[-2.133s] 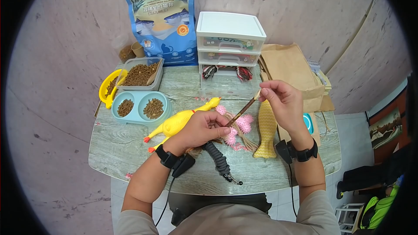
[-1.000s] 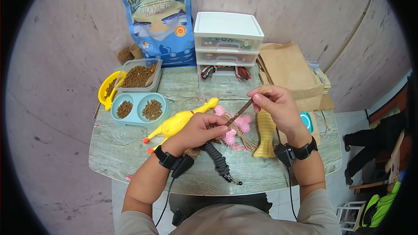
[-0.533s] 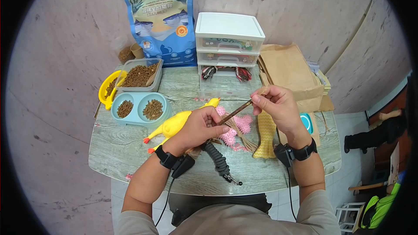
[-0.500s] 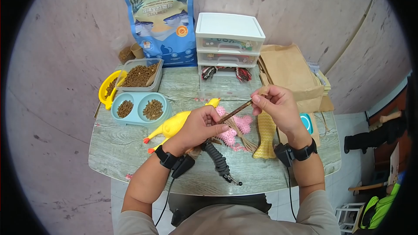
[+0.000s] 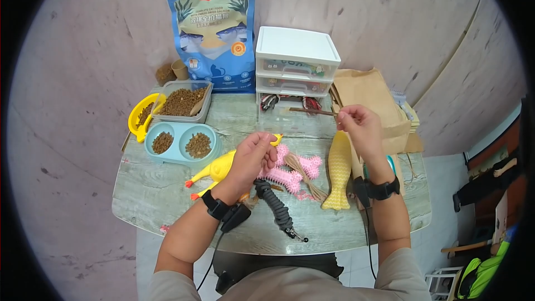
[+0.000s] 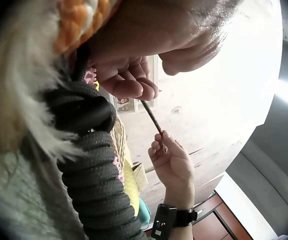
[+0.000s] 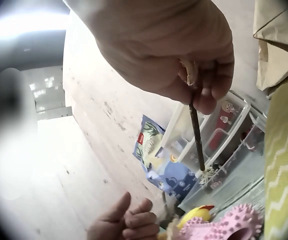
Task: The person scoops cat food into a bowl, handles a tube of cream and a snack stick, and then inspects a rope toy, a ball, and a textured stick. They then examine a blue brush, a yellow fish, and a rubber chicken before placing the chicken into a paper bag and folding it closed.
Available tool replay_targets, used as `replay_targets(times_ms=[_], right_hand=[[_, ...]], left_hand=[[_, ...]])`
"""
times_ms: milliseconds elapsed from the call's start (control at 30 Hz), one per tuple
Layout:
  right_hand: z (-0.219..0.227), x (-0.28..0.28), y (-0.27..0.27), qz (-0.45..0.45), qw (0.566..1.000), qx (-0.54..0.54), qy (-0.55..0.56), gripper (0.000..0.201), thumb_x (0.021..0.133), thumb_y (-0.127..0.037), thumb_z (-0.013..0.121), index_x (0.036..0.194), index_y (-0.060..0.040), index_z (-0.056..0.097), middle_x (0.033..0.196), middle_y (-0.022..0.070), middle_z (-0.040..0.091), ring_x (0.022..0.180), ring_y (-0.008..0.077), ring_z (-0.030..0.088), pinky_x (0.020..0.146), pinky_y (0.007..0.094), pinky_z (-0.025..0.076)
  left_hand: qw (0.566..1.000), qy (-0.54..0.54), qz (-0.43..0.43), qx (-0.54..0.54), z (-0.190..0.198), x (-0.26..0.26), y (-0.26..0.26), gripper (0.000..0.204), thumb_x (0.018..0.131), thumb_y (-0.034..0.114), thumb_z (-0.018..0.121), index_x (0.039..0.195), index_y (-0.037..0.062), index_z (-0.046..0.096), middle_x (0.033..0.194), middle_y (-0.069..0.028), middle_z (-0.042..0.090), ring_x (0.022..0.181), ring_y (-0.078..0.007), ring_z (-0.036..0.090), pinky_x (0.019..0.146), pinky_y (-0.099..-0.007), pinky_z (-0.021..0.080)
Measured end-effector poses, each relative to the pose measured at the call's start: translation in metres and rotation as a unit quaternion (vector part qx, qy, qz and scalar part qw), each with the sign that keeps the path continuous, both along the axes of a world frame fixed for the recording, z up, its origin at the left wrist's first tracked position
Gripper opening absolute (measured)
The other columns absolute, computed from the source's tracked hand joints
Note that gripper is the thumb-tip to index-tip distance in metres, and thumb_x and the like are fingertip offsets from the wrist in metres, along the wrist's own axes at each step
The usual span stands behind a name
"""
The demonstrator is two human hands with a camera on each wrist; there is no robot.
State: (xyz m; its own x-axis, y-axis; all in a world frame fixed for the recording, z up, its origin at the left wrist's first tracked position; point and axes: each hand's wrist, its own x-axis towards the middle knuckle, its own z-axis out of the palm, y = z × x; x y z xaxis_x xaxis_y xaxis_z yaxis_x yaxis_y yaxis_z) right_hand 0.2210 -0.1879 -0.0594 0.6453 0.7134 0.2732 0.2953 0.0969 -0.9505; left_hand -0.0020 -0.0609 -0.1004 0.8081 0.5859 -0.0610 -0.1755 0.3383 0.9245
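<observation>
My right hand (image 5: pixel 362 128) pinches a thin brown stick (image 5: pixel 312 111) by one end, holding it nearly level in front of the drawer unit. In the right wrist view, pale frayed fibres show at the far tip of the stick (image 7: pixel 196 135). My left hand (image 5: pixel 253 159) is apart from the stick, its fingers loosely curled with nothing in them. It hovers over a yellow rubber chicken (image 5: pixel 224 163) and beside a pink spiky toy (image 5: pixel 283 177). Below that hand lies a grey coiled cord (image 5: pixel 275 206) with a metal clip end.
A yellow fish toy (image 5: pixel 338 173) and a twine bundle (image 5: pixel 305 175) lie right of the pink toy. Kibble fills a blue double bowl (image 5: pixel 182 132) and a clear tub (image 5: pixel 209 100). Behind stand a cat food bag (image 5: pixel 214 39), white drawers (image 5: pixel 298 44) and paper bags (image 5: pixel 365 92).
The left hand has let go of the stick and drawn back slightly. The right hand has swung the stick up from a slant to nearly level, farther from the left hand.
</observation>
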Motion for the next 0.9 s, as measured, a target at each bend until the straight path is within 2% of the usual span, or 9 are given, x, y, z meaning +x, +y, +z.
replay_targets(times_ms=[200, 300, 367, 400, 467, 567, 700, 767, 900], right_hand=[[-0.021, 0.011, 0.041, -0.005, 0.985, -0.082, -0.155, 0.016, 0.079, -0.013, 0.065, 0.085, 0.0022, 0.064, 0.071, 0.0093, 0.065, 0.062, 0.0141, 0.061, 0.059, 0.0289, 0.048], [-0.011, 0.001, 0.056, 0.015, 0.959, -0.172, -0.227, 0.013, 0.078, -0.009, 0.066, 0.084, 0.0025, 0.064, 0.073, 0.0073, 0.065, 0.064, 0.0123, 0.060, 0.061, 0.0261, 0.049], [-0.013, 0.001, 0.063, 0.047, 0.906, -0.266, -0.324, 0.014, 0.075, -0.012, 0.067, 0.080, 0.0003, 0.066, 0.075, 0.0121, 0.065, 0.066, 0.0201, 0.063, 0.063, 0.0305, 0.049], [-0.014, 0.001, 0.065, 0.048, 0.906, -0.267, -0.325, 0.014, 0.075, -0.012, 0.067, 0.080, 0.0003, 0.066, 0.075, 0.0121, 0.065, 0.066, 0.0201, 0.063, 0.063, 0.0305, 0.049], [-0.015, 0.001, 0.068, 0.072, 0.867, -0.273, -0.409, 0.011, 0.074, -0.013, 0.063, 0.076, -0.0032, 0.068, 0.076, 0.0182, 0.064, 0.071, 0.0336, 0.061, 0.066, 0.0395, 0.049], [-0.002, -0.012, 0.058, 0.040, 0.862, -0.161, -0.478, 0.012, 0.075, -0.014, 0.063, 0.075, -0.0032, 0.068, 0.072, 0.0168, 0.063, 0.070, 0.0330, 0.062, 0.067, 0.0407, 0.048], [0.018, -0.050, 0.018, 0.090, 0.893, -0.201, -0.394, 0.015, 0.075, -0.016, 0.064, 0.074, -0.0007, 0.066, 0.072, 0.0169, 0.063, 0.071, 0.0322, 0.061, 0.067, 0.0409, 0.047], [0.023, -0.066, -0.001, 0.185, 0.885, -0.308, -0.295, 0.018, 0.075, -0.018, 0.066, 0.073, 0.0000, 0.065, 0.073, 0.0172, 0.061, 0.072, 0.0324, 0.060, 0.066, 0.0408, 0.047], [-0.007, -0.073, -0.017, 0.185, 0.866, -0.274, -0.374, 0.019, 0.073, -0.021, 0.069, 0.072, -0.0027, 0.063, 0.072, 0.0160, 0.057, 0.072, 0.0334, 0.058, 0.065, 0.0404, 0.047]], left_hand=[[1.000, -0.011, -0.008, -0.023, -0.004, -0.001, 0.002, 0.029, 0.099, 0.027, 0.035, 0.099, 0.0040, 0.051, 0.068, -0.0039, 0.055, 0.053, -0.0085, 0.051, 0.048, -0.0202, 0.042], [1.000, -0.012, -0.009, -0.025, -0.004, -0.002, 0.003, 0.030, 0.099, 0.028, 0.035, 0.097, 0.0039, 0.052, 0.067, -0.0040, 0.055, 0.054, -0.0086, 0.051, 0.048, -0.0203, 0.042], [0.999, -0.018, -0.014, -0.026, -0.007, -0.001, 0.004, 0.031, 0.099, 0.028, 0.035, 0.096, 0.0038, 0.053, 0.067, -0.0039, 0.055, 0.054, -0.0085, 0.051, 0.049, -0.0203, 0.042], [0.999, -0.019, -0.014, -0.028, -0.007, -0.001, 0.003, 0.031, 0.099, 0.028, 0.035, 0.096, 0.0038, 0.053, 0.067, -0.0039, 0.055, 0.054, -0.0085, 0.051, 0.049, -0.0203, 0.042], [0.999, -0.018, -0.010, -0.030, -0.005, -0.001, 0.003, 0.031, 0.099, 0.029, 0.034, 0.096, 0.0040, 0.053, 0.067, -0.0037, 0.055, 0.054, -0.0084, 0.051, 0.049, -0.0199, 0.042], [0.999, -0.023, -0.018, -0.032, -0.007, -0.002, 0.004, 0.031, 0.099, 0.029, 0.034, 0.096, 0.0042, 0.053, 0.067, -0.0034, 0.055, 0.055, -0.0084, 0.051, 0.049, -0.0200, 0.042], [0.999, -0.018, -0.011, -0.042, -0.009, -0.001, 0.003, 0.031, 0.099, 0.029, 0.035, 0.095, 0.0044, 0.053, 0.068, -0.0032, 0.055, 0.055, -0.0084, 0.051, 0.049, -0.0203, 0.042], [0.999, -0.012, -0.013, -0.032, -0.007, -0.001, 0.003, 0.031, 0.099, 0.029, 0.035, 0.095, 0.0043, 0.053, 0.067, -0.0031, 0.055, 0.055, -0.0085, 0.051, 0.049, -0.0207, 0.042], [0.999, 0.005, -0.017, -0.027, -0.005, 0.000, 0.004, 0.030, 0.099, 0.028, 0.036, 0.094, 0.0042, 0.053, 0.068, -0.0031, 0.055, 0.055, -0.0086, 0.051, 0.049, -0.0209, 0.042]])
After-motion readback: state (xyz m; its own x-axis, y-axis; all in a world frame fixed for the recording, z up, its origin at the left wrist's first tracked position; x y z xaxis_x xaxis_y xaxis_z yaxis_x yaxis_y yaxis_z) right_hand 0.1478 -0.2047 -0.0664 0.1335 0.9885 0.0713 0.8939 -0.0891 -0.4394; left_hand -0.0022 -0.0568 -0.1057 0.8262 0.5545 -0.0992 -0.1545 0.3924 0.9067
